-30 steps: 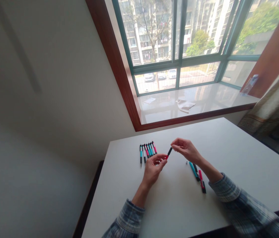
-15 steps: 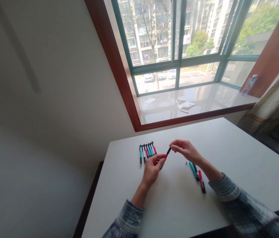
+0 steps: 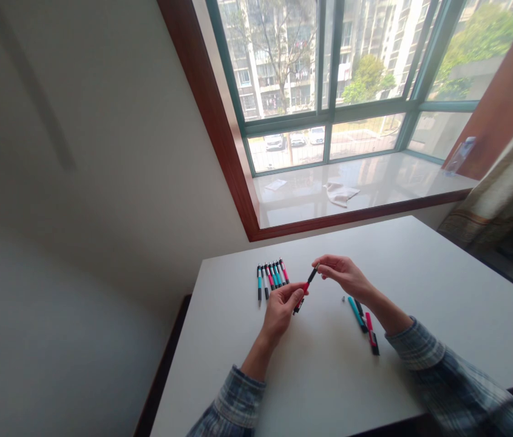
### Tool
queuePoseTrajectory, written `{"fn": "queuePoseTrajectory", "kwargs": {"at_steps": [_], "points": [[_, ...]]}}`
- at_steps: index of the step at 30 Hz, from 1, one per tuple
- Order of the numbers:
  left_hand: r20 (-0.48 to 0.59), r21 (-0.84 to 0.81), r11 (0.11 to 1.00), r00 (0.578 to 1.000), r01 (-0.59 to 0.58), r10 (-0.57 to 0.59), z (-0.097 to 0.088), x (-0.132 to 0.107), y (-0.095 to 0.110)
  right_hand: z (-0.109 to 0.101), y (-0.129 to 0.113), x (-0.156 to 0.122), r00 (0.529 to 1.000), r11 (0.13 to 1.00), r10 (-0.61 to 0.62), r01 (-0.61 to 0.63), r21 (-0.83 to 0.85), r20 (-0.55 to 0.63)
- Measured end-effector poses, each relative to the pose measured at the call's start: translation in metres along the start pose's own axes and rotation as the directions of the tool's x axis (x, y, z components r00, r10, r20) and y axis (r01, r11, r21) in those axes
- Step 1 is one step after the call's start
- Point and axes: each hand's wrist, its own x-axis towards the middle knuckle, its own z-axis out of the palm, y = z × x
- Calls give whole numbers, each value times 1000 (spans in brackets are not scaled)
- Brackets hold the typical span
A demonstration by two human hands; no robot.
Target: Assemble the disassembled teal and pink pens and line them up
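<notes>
A red and black pen (image 3: 306, 286) is held at a slant above the table, its black grip end pointing up and right. My left hand (image 3: 280, 311) is closed round its red barrel, and a black end with a clip sticks out below the fingers. At the upper end, the thumb and fingertips of my right hand (image 3: 339, 274) pinch the pen's small tip; the fingers partly hide it. Left of the hands lies a row of several pens (image 3: 271, 276) with teal, white and red barrels. Below my right hand are a teal pen part (image 3: 357, 314) and a red and black pen part (image 3: 371, 334).
A tiny grey piece (image 3: 343, 299) lies beside the loose parts on the white table (image 3: 329, 382). Behind the table, a window sill (image 3: 302, 203) holds a white cloth (image 3: 340, 194) and a clear bottle (image 3: 461, 156). A wall stands to the left, a curtain (image 3: 488, 188) to the right.
The pen has turned slightly in my left hand, so its clip end shows more below the fingers. My right fingertips have shifted a little at the upper tip, exposing more of the black grip.
</notes>
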Motion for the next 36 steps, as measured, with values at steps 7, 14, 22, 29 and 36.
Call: {"fn": "queuePoseTrajectory", "kwargs": {"at_steps": [7, 14, 22, 29, 36], "points": [[16, 8, 1000, 1000, -1, 1, 2, 1, -1, 2, -3, -1, 1000, 996, 8, -9, -87, -18], [-29, -18, 1000, 1000, -12, 12, 1, 2, 0, 4, -5, -1, 997, 999, 21, -18, -33, 77], [-24, -8, 1000, 1000, 13, -13, 4, 0, 2, 6, -2, -1, 998, 999, 40, -39, -4, 50], [-5, -6, 1000, 1000, 20, -20, 4, 0, 1, 7, 3, -1, 998, 999, 35, -35, 2, 52], [-10, -16, 1000, 1000, 11, -12, 6, -1, 3, 9, 4, -1, 995, 1000, -14, 11, 25, 97]]}}
